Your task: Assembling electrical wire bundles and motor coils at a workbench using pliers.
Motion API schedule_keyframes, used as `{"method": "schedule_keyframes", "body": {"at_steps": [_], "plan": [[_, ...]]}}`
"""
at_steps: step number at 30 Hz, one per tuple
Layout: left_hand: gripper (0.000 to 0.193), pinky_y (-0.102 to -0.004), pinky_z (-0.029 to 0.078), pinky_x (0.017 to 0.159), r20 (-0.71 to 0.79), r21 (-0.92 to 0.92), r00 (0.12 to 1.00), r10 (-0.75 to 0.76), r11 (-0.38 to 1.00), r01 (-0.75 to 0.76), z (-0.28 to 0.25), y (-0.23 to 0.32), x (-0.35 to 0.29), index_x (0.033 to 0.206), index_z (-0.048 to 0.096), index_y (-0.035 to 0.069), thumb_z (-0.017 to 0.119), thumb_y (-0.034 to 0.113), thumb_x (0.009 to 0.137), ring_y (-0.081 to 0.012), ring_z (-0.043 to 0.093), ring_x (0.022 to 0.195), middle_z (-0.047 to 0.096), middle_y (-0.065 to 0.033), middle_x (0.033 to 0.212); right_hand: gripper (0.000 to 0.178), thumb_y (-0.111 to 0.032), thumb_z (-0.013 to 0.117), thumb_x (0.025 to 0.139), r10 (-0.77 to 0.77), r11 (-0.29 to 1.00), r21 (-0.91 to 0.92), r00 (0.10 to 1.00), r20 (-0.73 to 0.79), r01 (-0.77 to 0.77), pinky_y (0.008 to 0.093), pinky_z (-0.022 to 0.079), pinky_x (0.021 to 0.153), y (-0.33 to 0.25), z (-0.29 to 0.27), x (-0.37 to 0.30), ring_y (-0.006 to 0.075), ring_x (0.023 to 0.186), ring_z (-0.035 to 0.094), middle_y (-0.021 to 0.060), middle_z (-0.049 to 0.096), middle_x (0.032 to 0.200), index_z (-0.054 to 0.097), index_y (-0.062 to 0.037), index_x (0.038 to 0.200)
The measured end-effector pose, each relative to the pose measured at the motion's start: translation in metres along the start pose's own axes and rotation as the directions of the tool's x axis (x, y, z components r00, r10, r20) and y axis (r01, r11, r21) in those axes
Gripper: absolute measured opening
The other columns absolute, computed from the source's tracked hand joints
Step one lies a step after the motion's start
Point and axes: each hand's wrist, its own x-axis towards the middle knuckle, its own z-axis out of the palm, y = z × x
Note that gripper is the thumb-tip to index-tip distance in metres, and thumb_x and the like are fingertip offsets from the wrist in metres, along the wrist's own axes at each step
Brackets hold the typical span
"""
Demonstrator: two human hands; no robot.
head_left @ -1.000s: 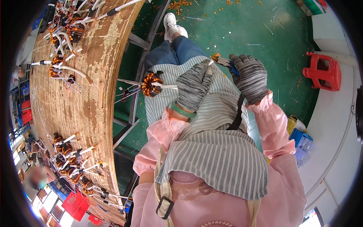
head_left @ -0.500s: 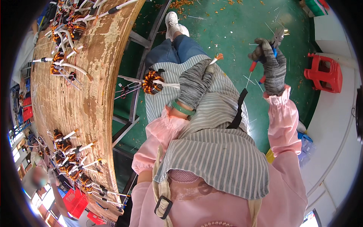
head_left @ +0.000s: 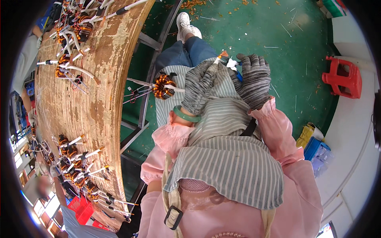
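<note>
A ring-shaped coil wound with copper wire hangs beside my lap, just off the bench edge. My left hand, in a grey knitted glove, is closed around the coil's white-sleeved lead. The lead's frayed copper end sticks out past my fingers. My right hand, gloved the same way, holds pliers with blue on the handles. Their bright head is at the lead's tip; whether the jaws touch the strands I cannot tell. Fingers hide much of the handles.
On my left stands a worn wooden bench on a metal frame, with several similar coils along it. A red plastic stool is at the right, near the wall. Wire scraps lie on the green floor. Other people are beyond the bench.
My right hand has swung left with the pliers, from out over the floor to the lead's end. My left hand still grips the lead and has shifted only slightly.
</note>
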Motion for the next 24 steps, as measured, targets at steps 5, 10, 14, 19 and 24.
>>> {"method": "schedule_keyframes", "body": {"at_steps": [5, 10, 14, 19, 24], "plan": [[0.021, -0.0196, 0.029, 0.045, 0.005, -0.064, 0.999, 0.037, 0.997, -0.037, 0.000, 0.006, -0.003, 0.093, 0.065, 0.002, 0.054, 0.020, 0.089, -0.0033, 0.038, 0.049, 0.051, 0.0001, 0.059, 0.052, -0.031, 0.064, 0.067, 0.006, 1.000, 0.008, 1.000, 0.029, -0.006, 0.0466, 0.039, 0.087, -0.005, -0.001, 0.006, 0.0340, 0.095, 0.052, 0.0184, 0.054, 0.103, 0.053, -0.0044, 0.110], [0.020, -0.0183, 0.026, 0.044, -0.004, -0.091, 1.000, 0.030, 0.995, -0.030, 0.000, 0.005, -0.001, 0.090, 0.065, 0.003, 0.056, 0.022, 0.088, -0.0025, 0.038, 0.048, 0.048, 0.0032, 0.057, 0.049, -0.031, 0.064, 0.068, -0.008, 1.000, -0.014, 0.997, 0.082, 0.010, 0.0456, 0.039, 0.088, -0.010, -0.005, 0.010, 0.0340, 0.098, 0.052, 0.0196, 0.054, 0.108, 0.054, -0.0046, 0.109], [0.022, -0.0183, 0.045, 0.062, 0.101, -0.121, 0.986, -0.135, 0.982, 0.147, -0.006, 0.006, 0.000, 0.105, 0.060, -0.002, 0.055, 0.011, 0.088, -0.0056, 0.054, 0.071, 0.064, -0.0035, 0.085, 0.044, -0.028, 0.063, 0.070, 0.010, 0.999, -0.043, 0.986, 0.167, -0.003, 0.0443, 0.040, 0.086, -0.010, -0.013, 0.012, 0.0329, 0.097, 0.053, 0.0186, 0.055, 0.107, 0.055, -0.0064, 0.108], [0.022, -0.0190, 0.045, 0.063, 0.109, -0.107, 0.990, -0.094, 0.989, 0.105, -0.006, -0.002, 0.001, 0.105, 0.060, -0.002, 0.055, 0.011, 0.088, -0.0061, 0.054, 0.070, 0.064, -0.0047, 0.085, 0.029, -0.022, 0.061, 0.073, -0.028, 0.995, -0.092, 0.993, 0.114, 0.039, 0.0427, 0.041, 0.078, -0.009, -0.013, 0.015, 0.0310, 0.088, 0.053, 0.0125, 0.055, 0.092, 0.056, -0.0085, 0.098], [0.020, -0.0177, 0.029, 0.049, 0.045, -0.095, 0.999, 0.015, 0.995, -0.011, 0.002, -0.006, 0.001, 0.098, 0.063, 0.003, 0.053, 0.019, 0.090, -0.0022, 0.038, 0.055, 0.048, 0.0055, 0.063, 0.020, -0.018, 0.059, 0.077, -0.095, 0.989, 0.123, 0.993, 0.068, 0.087, 0.0358, 0.045, 0.064, 0.003, 0.001, 0.011, 0.0313, 0.072, 0.055, 0.0112, 0.058, 0.079, 0.055, -0.0052, 0.092]]}}
